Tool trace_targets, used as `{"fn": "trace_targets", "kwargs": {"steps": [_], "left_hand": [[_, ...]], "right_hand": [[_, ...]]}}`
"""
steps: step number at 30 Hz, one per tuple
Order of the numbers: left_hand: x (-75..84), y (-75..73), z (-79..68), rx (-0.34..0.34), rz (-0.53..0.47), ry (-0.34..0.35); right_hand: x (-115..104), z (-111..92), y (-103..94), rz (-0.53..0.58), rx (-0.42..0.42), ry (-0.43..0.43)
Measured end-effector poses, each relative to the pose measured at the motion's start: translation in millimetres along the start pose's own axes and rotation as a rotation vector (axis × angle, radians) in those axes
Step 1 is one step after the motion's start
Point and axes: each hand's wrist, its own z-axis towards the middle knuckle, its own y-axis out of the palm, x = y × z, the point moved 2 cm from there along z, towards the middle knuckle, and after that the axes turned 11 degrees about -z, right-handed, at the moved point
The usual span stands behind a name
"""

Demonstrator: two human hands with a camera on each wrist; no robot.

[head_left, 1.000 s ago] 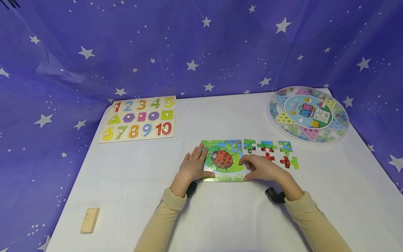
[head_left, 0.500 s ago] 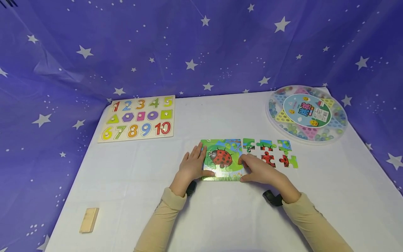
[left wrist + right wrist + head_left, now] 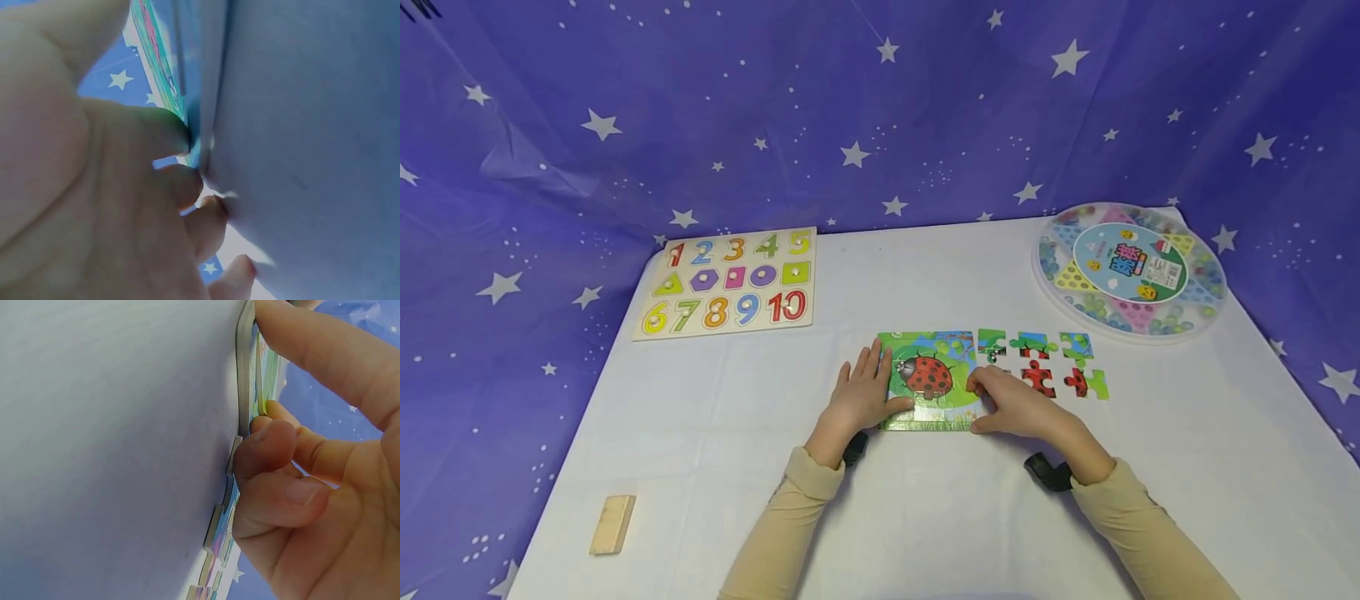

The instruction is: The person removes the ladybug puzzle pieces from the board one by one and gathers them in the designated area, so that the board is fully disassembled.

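Note:
A square ladybug jigsaw puzzle (image 3: pixel 928 379) lies flat on the white-covered table, between the two hands. My left hand (image 3: pixel 857 404) rests on its left edge, fingers extended and thumb over the lower left part. In the left wrist view the fingertips of the left hand (image 3: pixel 144 200) sit along the board's side. My right hand (image 3: pixel 1018 404) grips the lower right edge, its index finger and thumb at the border. The right wrist view shows the right hand's (image 3: pixel 312 469) other fingers curled beside the edge. Several loose jigsaw pieces (image 3: pixel 1037 381) lie to the right, partly hidden behind that hand.
At the back left is a wooden number board (image 3: pixel 726 283) with knobbed digits and shapes. A round marble game box (image 3: pixel 1131 271) stands at the back right. One wooden block (image 3: pixel 613 525) lies at the front left. A purple starry cloth (image 3: pixel 850 108) hangs behind the table.
My right thumb has shifted slightly left to the puzzle's lower right corner. The left hand stays in place on the puzzle. The head view has shifted a little.

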Motion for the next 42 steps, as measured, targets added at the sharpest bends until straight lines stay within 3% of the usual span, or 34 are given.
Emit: {"fn": "trace_targets", "kwargs": {"steps": [13, 20, 23, 28, 34, 42], "left_hand": [[5.8, 2.9, 0.9, 0.013, 0.006, -0.020], [6.6, 3.7, 1.3, 0.010, 0.011, -0.019], [5.8, 3.2, 1.1, 0.010, 0.008, -0.010], [3.9, 1.0, -0.3, 0.005, -0.013, 0.002], [2.2, -1.3, -1.5, -0.004, -0.026, -0.002], [1.6, 0.1, -1.6, -0.003, -0.035, 0.000]], "right_hand": [[1, 1, 0.3, 0.033, 0.042, -0.044], [6, -3, -1.8, 0.138, 0.055, -0.048], [11, -8, -3.7, 0.246, 0.045, -0.040], [24, -22, -9.8, 0.425, 0.033, -0.049], [47, -49, -20.6, 0.515, 0.082, 0.025], [79, -92, -32.7, 0.410, 0.148, 0.102]]}}
